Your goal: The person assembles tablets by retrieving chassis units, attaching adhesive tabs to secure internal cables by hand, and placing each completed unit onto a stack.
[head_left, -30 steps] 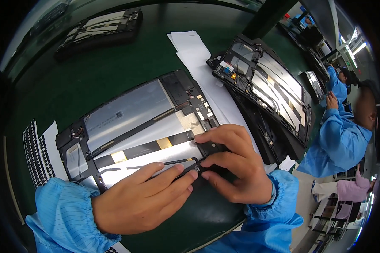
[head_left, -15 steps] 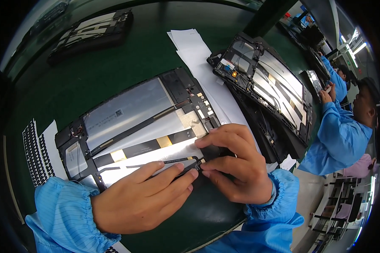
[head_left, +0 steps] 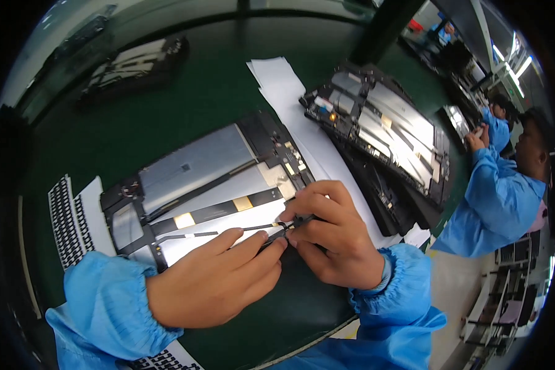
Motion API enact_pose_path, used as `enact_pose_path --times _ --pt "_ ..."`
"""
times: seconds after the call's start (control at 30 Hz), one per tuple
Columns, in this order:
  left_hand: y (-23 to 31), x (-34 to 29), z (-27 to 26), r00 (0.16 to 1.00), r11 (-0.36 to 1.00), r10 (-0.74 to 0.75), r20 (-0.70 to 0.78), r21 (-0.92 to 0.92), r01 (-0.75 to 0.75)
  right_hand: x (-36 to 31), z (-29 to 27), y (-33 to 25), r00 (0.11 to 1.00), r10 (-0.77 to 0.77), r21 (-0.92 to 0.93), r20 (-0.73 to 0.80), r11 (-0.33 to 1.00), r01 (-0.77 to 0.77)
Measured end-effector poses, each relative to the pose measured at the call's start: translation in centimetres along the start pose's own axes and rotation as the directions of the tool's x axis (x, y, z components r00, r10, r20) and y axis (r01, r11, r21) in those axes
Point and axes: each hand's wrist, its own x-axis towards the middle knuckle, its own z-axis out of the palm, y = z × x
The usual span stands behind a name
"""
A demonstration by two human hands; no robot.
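An opened tablet chassis (head_left: 191, 166) with silver panels and black flat cables lies on the green table (head_left: 185, 80) in front of me. My left hand (head_left: 216, 283) rests on its near edge, fingertips pressing a thin black flex cable (head_left: 228, 230). My right hand (head_left: 330, 234) pinches the right end of that cable at a small connector near the chassis's right side. Both sleeves are blue.
A stack of similar opened chassis (head_left: 382, 135) lies at the right on white paper sheets (head_left: 283, 80). A sheet of small black stickers (head_left: 65, 222) sits at the left. Another dark tray (head_left: 135, 65) is at the far left. People in blue coats (head_left: 499, 191) work at the right.
My right fingers have shifted slightly on the cable's end, and the left fingertips slid a little toward them. The chassis has stayed in place.
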Motion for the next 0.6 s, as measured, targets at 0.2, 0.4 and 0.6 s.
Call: enact_pose_path --times 0.2,0.4,0.6 --pt "1.0 -1.7 -2.0 0.997 0.997 -0.08 -0.001 -0.011 0.08 -0.8 -0.6 0.1 0.992 0.107 0.06 -0.062 0.993 -0.103" --pt "5.8 -9.4 -6.7 0.739 0.774 -0.58 -0.341 0.049 0.631 -1.5 -0.4 1.6 0.909 0.266 -0.056 -0.322 0.953 -0.299" --pt "4.3 -11.2 -0.6 0.696 0.714 -0.693 -0.189 -0.044 0.699 -1.8 1.2 2.0 0.929 0.295 -0.261 -0.224 0.9 -0.349"
